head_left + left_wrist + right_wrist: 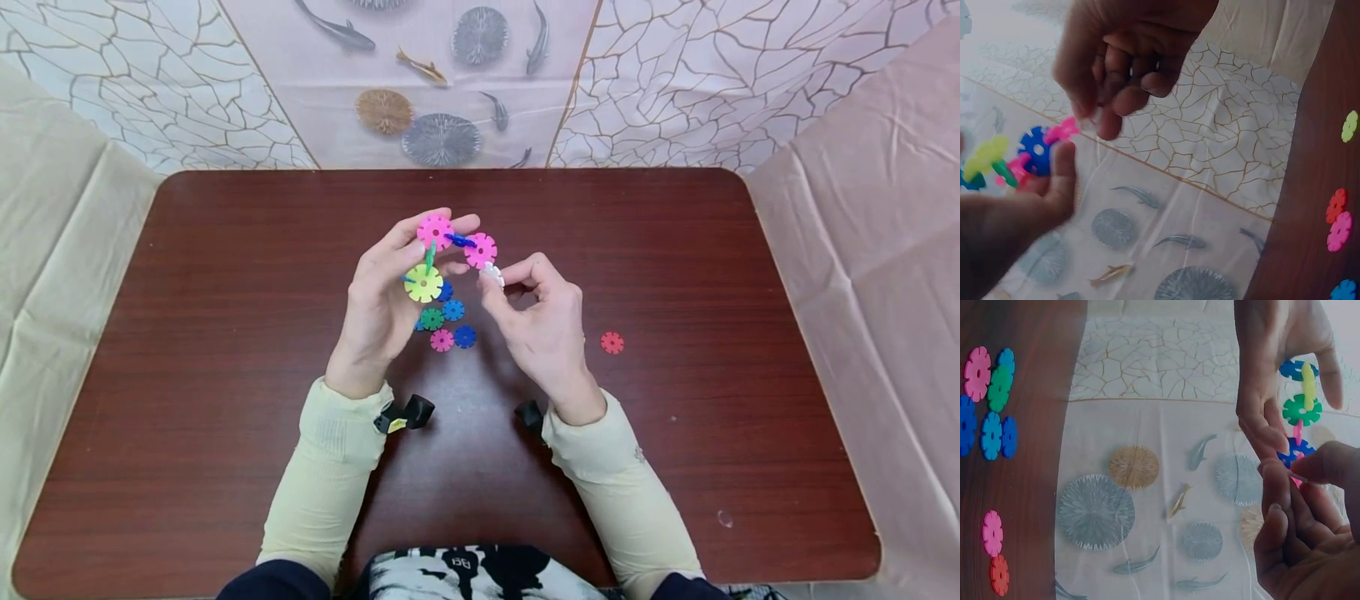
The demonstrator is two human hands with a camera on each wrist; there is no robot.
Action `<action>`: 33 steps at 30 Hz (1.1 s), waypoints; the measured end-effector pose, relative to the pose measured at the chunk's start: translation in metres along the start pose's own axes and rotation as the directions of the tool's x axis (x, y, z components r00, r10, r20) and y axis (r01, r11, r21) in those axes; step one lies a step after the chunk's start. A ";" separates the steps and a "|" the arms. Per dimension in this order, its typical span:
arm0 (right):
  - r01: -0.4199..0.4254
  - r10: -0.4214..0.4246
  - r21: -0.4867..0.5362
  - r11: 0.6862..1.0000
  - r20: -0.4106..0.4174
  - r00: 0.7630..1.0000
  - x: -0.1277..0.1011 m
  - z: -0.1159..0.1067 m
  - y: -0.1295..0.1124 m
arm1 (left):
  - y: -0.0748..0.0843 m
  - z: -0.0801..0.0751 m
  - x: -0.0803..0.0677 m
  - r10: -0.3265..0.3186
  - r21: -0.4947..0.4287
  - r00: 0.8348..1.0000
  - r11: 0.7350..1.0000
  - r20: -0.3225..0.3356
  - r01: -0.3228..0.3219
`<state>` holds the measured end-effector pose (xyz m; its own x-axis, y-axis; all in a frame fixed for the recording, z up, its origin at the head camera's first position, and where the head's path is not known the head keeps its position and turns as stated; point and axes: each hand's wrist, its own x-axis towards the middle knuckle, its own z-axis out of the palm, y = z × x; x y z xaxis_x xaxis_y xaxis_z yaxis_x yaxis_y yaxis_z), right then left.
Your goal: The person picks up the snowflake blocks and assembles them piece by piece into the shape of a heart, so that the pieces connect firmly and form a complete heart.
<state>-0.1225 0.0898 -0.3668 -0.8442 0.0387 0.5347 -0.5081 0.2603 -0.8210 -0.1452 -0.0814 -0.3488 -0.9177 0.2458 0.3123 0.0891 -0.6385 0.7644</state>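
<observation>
The right hand (536, 312) pinched a white disc (492, 272) just right of and touching the cluster (442, 250) gripped in the left hand (382, 292).

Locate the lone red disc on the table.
In the head view, the red disc lies flat on the table, alone to the right of the right hand, apart from the loose discs between the hands.
</observation>
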 end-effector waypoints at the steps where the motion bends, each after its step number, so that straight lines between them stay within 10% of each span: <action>1: 0.005 -0.005 0.017 1.000 -0.010 1.000 -0.001 0.001 0.000 | -0.001 -0.001 0.000 0.006 -0.001 1.000 1.000 0.030 -0.006; 8: 0.026 -0.023 0.078 0.997 -0.029 0.999 -0.004 0.007 -0.005 | -0.004 -0.001 -0.001 0.049 0.072 0.986 0.996 0.156 -0.061; 33: 0.161 -0.160 0.043 0.986 -0.026 0.987 -0.007 0.006 -0.021 | -0.013 0.005 0.001 0.218 0.064 0.967 0.972 0.129 -0.227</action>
<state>-0.1069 0.0783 -0.3549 -0.7471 0.0220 0.6644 -0.6444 0.2212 -0.7320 -0.1454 -0.0689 -0.3555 -0.8184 0.1928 0.5414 0.3198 -0.6299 0.7078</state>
